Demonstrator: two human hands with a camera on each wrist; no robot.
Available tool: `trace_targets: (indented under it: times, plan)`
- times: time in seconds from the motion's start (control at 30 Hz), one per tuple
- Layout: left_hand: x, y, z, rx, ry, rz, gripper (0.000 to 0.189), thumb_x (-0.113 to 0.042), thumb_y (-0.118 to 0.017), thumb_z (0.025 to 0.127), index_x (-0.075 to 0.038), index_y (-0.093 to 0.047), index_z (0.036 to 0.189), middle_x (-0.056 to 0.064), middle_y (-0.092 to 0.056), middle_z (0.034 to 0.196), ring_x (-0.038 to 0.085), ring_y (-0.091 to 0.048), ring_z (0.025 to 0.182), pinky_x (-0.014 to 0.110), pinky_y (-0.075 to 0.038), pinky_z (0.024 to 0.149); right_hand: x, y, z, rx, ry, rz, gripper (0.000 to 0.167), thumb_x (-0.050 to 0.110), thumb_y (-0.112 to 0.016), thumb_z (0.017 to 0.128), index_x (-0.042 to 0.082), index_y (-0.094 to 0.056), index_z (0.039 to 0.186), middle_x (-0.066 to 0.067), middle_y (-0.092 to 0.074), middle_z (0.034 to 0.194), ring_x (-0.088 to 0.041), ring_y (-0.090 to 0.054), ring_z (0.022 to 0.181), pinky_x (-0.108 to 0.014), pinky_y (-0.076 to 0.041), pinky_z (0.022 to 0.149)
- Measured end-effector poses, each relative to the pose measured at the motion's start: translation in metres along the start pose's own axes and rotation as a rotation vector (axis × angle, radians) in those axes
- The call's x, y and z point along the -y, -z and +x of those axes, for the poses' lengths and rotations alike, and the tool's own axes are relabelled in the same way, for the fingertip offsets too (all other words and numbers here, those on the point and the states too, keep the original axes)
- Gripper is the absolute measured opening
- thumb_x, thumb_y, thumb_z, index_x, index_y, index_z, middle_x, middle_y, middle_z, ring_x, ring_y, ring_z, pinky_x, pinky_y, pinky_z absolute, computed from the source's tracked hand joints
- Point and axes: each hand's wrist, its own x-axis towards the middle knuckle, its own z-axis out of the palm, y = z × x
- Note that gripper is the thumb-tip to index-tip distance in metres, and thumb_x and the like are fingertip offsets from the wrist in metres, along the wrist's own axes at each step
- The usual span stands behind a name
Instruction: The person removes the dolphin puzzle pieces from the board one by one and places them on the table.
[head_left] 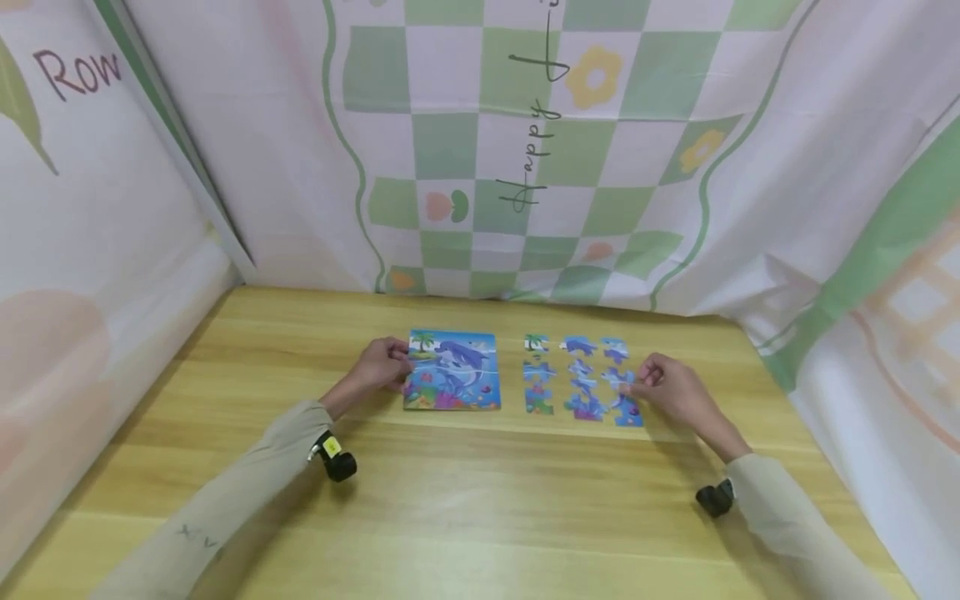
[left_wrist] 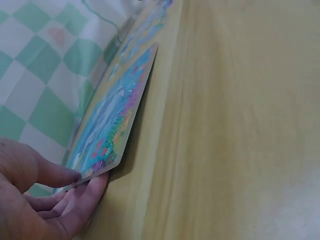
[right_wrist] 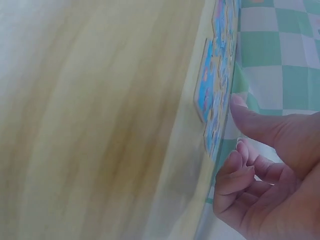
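Observation:
A square dolphin puzzle board lies left of the middle of the table. At its left edge my left hand pinches it, thumb on top and fingers beneath; in the left wrist view that edge of the board is tilted up off the table. Several loose puzzle pieces lie in three columns to the right of the board. My right hand is beside the right-hand column, its fingers loosely curled. In the right wrist view nothing shows between the thumb and fingers, and the pieces lie beyond the thumb.
The wooden table runs back to a hanging checkered cloth behind the board and pieces. White printed cloth closes off the left side, and a similar cloth the right. Small black cameras are strapped to both wrists.

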Motion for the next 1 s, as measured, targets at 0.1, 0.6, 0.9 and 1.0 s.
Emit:
trace_targets:
  times: [0.1, 0.6, 0.9, 1.0]
  plan:
    - [-0.001, -0.001, 0.004, -0.013, -0.010, -0.027, 0.045, 0.010, -0.061, 0.098, 0.016, -0.048, 0.140, 0.013, -0.058, 0.103, 0.015, -0.061, 0.076, 0.021, -0.064, 0.066, 0.001, 0.002, 0.000, -0.001, 0.007, 0.002, 0.032, 0.030, -0.078, 0.096, 0.002, -0.062, 0.098, -0.011, -0.065, 0.091, -0.022, -0.058, 0.080, -0.027, -0.052, 0.065]
    - [-0.010, -0.003, 0.001, -0.046, -0.132, 0.252, 0.048, -0.009, -0.068, 0.099, 0.012, -0.055, 0.139, 0.030, -0.061, 0.132, 0.039, -0.062, 0.117, 0.044, -0.060, 0.102, 0.009, 0.009, 0.013, -0.024, 0.114, -0.018, 0.023, 0.020, -0.075, 0.098, -0.001, -0.065, 0.099, -0.014, -0.069, 0.093, -0.024, -0.064, 0.084, -0.025, -0.055, 0.066]
    - [-0.018, 0.007, -0.007, -0.053, -0.365, 0.335, 0.064, -0.021, -0.066, 0.103, 0.001, -0.039, 0.157, 0.027, -0.034, 0.163, 0.048, -0.037, 0.147, 0.064, -0.040, 0.121, 0.042, 0.019, 0.032, 0.004, 0.401, -0.138, 0.043, 0.028, -0.068, 0.104, 0.000, -0.058, 0.134, -0.022, -0.061, 0.133, -0.040, -0.059, 0.118, -0.061, -0.057, 0.097]
    - [-0.020, 0.017, -0.010, -0.030, -0.460, 0.387, 0.064, -0.027, -0.065, 0.105, -0.005, -0.039, 0.158, 0.021, -0.036, 0.164, 0.044, -0.036, 0.150, 0.062, -0.038, 0.123, 0.050, 0.019, 0.035, -0.018, 0.437, -0.121, 0.054, 0.031, -0.066, 0.105, 0.004, -0.050, 0.148, -0.022, -0.051, 0.150, -0.044, -0.049, 0.135, -0.068, -0.047, 0.110]
